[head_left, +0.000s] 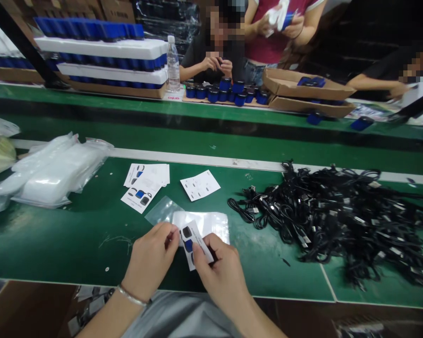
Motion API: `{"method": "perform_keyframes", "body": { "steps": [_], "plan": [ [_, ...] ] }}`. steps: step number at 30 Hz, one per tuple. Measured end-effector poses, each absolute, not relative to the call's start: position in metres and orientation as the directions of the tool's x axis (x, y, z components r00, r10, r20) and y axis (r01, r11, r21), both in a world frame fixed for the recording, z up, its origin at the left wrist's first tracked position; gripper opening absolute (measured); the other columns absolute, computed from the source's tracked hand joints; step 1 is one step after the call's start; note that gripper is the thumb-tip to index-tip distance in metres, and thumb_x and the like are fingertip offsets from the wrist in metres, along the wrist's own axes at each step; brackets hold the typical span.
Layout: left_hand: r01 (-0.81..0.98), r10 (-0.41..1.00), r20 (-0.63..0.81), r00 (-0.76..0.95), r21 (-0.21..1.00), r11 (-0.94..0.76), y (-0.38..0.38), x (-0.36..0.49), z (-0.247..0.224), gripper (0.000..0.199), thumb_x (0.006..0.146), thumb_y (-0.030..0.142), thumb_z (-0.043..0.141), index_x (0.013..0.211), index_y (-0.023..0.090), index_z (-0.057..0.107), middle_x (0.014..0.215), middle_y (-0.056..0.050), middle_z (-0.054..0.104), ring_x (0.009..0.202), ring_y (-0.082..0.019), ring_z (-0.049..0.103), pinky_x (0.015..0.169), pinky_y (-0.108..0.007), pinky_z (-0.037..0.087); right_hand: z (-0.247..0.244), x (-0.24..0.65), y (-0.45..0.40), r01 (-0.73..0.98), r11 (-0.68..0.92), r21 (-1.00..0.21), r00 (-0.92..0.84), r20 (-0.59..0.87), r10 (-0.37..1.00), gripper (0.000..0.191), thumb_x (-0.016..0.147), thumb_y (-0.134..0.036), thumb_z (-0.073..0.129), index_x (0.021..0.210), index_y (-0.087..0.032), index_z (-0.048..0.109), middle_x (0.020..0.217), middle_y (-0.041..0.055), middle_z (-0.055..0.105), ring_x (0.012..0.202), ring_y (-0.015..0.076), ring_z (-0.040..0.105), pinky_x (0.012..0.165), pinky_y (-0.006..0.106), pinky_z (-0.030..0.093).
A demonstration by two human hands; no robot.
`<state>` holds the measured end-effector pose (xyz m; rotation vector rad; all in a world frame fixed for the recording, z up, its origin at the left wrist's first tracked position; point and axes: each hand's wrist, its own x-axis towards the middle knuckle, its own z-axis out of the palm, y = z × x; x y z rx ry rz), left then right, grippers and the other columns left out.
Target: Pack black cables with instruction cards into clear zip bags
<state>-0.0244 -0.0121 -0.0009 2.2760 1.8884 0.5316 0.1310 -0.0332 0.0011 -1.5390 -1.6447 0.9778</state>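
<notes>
By left hand (150,263) and right hand (220,272), a printed card (194,245) is narrowly pinched, held steady over a clear bag (213,224).

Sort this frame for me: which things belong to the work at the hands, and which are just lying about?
At work: left hand, right hand, printed card, clear zip bag.

Lying about: loose printed cards, heap of black cables, white plastic bags.

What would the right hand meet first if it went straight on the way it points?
The right hand would meet the printed card it pinches, then probably the clear plastic bag behind; depth is unclear.
</notes>
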Motion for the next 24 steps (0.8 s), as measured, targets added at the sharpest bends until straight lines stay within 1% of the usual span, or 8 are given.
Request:
{"method": "perform_keyframes", "body": {
  "steps": [3, 5, 8, 14, 16, 19, 21, 24],
  "plan": [
    [0.904, 0.955, 0.251, 0.157, 0.353, -0.241, -0.016, -0.02, 0.001, 0.023, 0.088, 0.027, 0.043, 0.067, 0.02, 0.051, 0.059, 0.004, 0.053, 0.051, -0.01, 0.054, 0.049, -0.021, 0.036, -0.001, 0.128, -0.035, 0.558, 0.077, -0.826, -0.065, 0.049, 0.997, 0.022, 0.083, -0.025, 0.044, 0.062, -0.019, 0.044, 0.05, -0.0055, 0.04, 0.044, 0.0084, 0.035, 0.045, 0.018, 0.027],
    [0.892, 0.938, 0.311, 0.152, 0.366, -0.265, -0.017, -0.018, 0.002, 0.021, 0.088, 0.026, 0.045, 0.068, 0.02, 0.051, 0.059, 0.005, 0.051, 0.049, -0.009, 0.052, 0.049, -0.021, 0.036, -0.002, 0.128, -0.036, 0.585, 0.082, -0.807, -0.074, 0.048, 0.996, 0.021, 0.082, -0.023, 0.044, 0.062, -0.019, 0.045, 0.051, -0.005, 0.042, 0.044, 0.0086, 0.037, 0.046, 0.018, 0.027],
    [0.877, 0.916, 0.363, 0.169, 0.369, -0.308, -0.02, -0.014, 0.002, 0.018, 0.088, 0.023, 0.047, 0.071, 0.02, 0.052, 0.062, 0.004, 0.05, 0.051, -0.009, 0.05, 0.05, -0.021, 0.037, 0.0, 0.129, -0.035, 0.591, 0.08, -0.803, -0.11, 0.018, 0.994, 0.021, 0.081, -0.021, 0.044, 0.061, -0.019, 0.045, 0.05, -0.005, 0.043, 0.044, 0.0088, 0.038, 0.046, 0.019, 0.027],
    [0.804, 0.862, 0.414, 0.293, 0.381, -0.456, -0.029, -0.013, -0.003, 0.011, 0.089, 0.016, 0.046, 0.082, 0.019, 0.054, 0.075, 0.0, 0.057, 0.069, -0.012, 0.057, 0.065, -0.022, 0.042, 0.008, 0.134, -0.027, 0.58, -0.01, -0.814, -0.144, -0.114, 0.983, 0.025, 0.079, -0.022, 0.047, 0.056, -0.02, 0.038, 0.048, -0.0066, 0.036, 0.045, 0.0084, 0.032, 0.043, 0.019, 0.022],
    [0.801, 0.858, 0.415, 0.301, 0.379, -0.464, -0.03, -0.012, -0.004, 0.011, 0.089, 0.015, 0.046, 0.082, 0.018, 0.054, 0.076, 0.0, 0.057, 0.07, -0.013, 0.057, 0.066, -0.023, 0.042, 0.008, 0.135, -0.026, 0.549, -0.031, -0.835, -0.142, -0.13, 0.981, 0.026, 0.08, -0.023, 0.047, 0.055, -0.019, 0.039, 0.048, -0.0064, 0.037, 0.045, 0.0084, 0.033, 0.044, 0.018, 0.024],
    [0.793, 0.862, 0.397, 0.313, 0.391, -0.468, -0.031, -0.012, -0.002, 0.014, 0.089, 0.015, 0.045, 0.077, 0.018, 0.053, 0.074, 0.0, 0.056, 0.068, -0.013, 0.055, 0.065, -0.024, 0.042, 0.009, 0.136, -0.027, 0.516, -0.052, -0.855, -0.048, -0.09, 0.995, 0.025, 0.081, -0.027, 0.047, 0.058, -0.019, 0.044, 0.047, -0.0066, 0.038, 0.044, 0.0081, 0.035, 0.044, 0.018, 0.025],
    [0.783, 0.88, 0.383, 0.282, 0.438, -0.442, -0.03, -0.011, 0.0, 0.015, 0.089, 0.016, 0.045, 0.076, 0.018, 0.052, 0.071, 0.0, 0.054, 0.064, -0.012, 0.054, 0.062, -0.023, 0.041, 0.01, 0.136, -0.028, 0.544, -0.038, -0.838, -0.04, -0.071, 0.997, 0.023, 0.08, -0.026, 0.047, 0.058, -0.019, 0.046, 0.047, -0.0066, 0.039, 0.043, 0.0082, 0.035, 0.044, 0.018, 0.025],
    [0.765, 0.902, 0.38, 0.202, 0.514, -0.388, -0.029, -0.012, 0.002, 0.012, 0.088, 0.016, 0.047, 0.076, 0.019, 0.05, 0.07, 0.001, 0.053, 0.062, -0.011, 0.053, 0.059, -0.021, 0.041, 0.013, 0.136, -0.029, 0.581, -0.027, -0.814, -0.093, -0.099, 0.991, 0.022, 0.077, -0.022, 0.048, 0.056, -0.019, 0.046, 0.046, -0.0062, 0.041, 0.044, 0.0084, 0.037, 0.045, 0.018, 0.025]
  ]
}}
